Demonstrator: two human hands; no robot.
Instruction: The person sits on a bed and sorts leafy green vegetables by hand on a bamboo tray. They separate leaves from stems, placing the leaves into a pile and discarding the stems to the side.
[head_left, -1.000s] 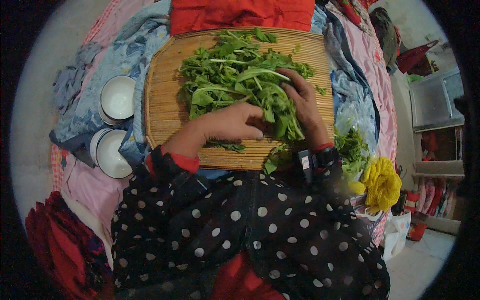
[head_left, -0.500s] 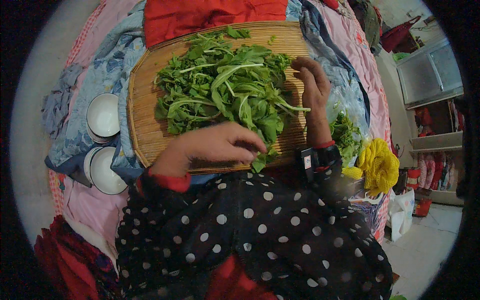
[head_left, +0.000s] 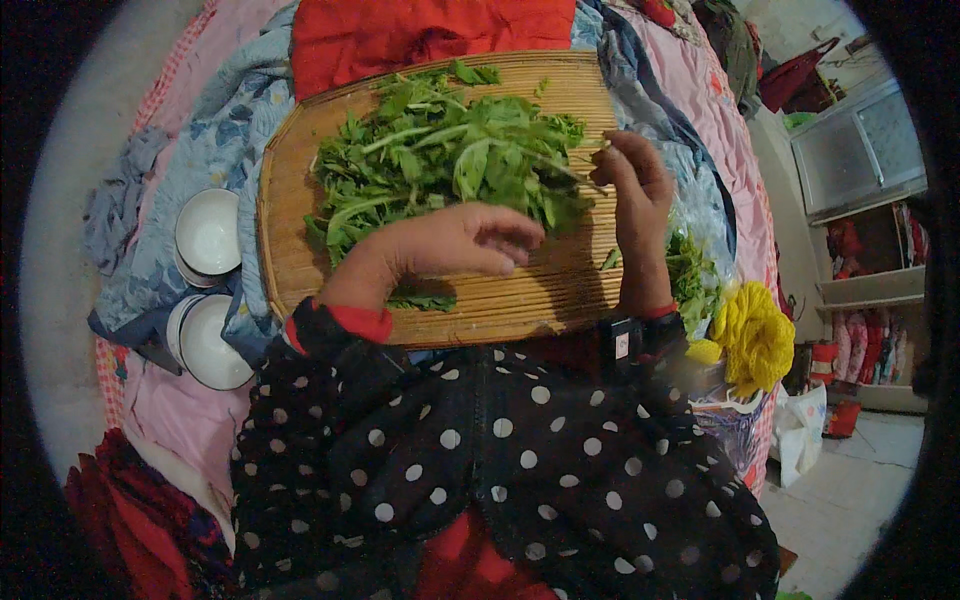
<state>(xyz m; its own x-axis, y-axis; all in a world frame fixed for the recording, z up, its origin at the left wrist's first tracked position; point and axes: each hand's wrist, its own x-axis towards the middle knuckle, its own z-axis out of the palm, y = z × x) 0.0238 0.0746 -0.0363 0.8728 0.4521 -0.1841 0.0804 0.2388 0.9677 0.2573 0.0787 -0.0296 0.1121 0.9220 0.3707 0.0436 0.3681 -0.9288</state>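
Note:
A loose heap of leafy greens (head_left: 400, 150) with pale stems lies on a tray of thin wooden slats (head_left: 520, 300) in front of me. My left hand (head_left: 445, 240) is over the near side of the heap, palm down. Its fingers are loosely bent, with a gap to the thumb and nothing visible between them. At the tray's right edge, my right hand (head_left: 640, 180) has thumb and fingers drawn together at the stem end of a sprig. That sprig's leaves are blurred and lie over the heap's right part. A few leaves rest below my left wrist.
White bowls (head_left: 210, 232) stand in two stacks on blue patterned cloth at the left. Right of the tray lie more greens (head_left: 690, 275) by clear plastic, and a yellow mesh bundle (head_left: 755, 335). Red cloth (head_left: 430, 30) borders the tray's far side. A shelf cabinet (head_left: 870, 290) stands farther right.
My left hand has shifted slightly up and right. My right hand has moved a little right and down, its fingers closing. Greens at the heap's near right have moved up, baring more slats.

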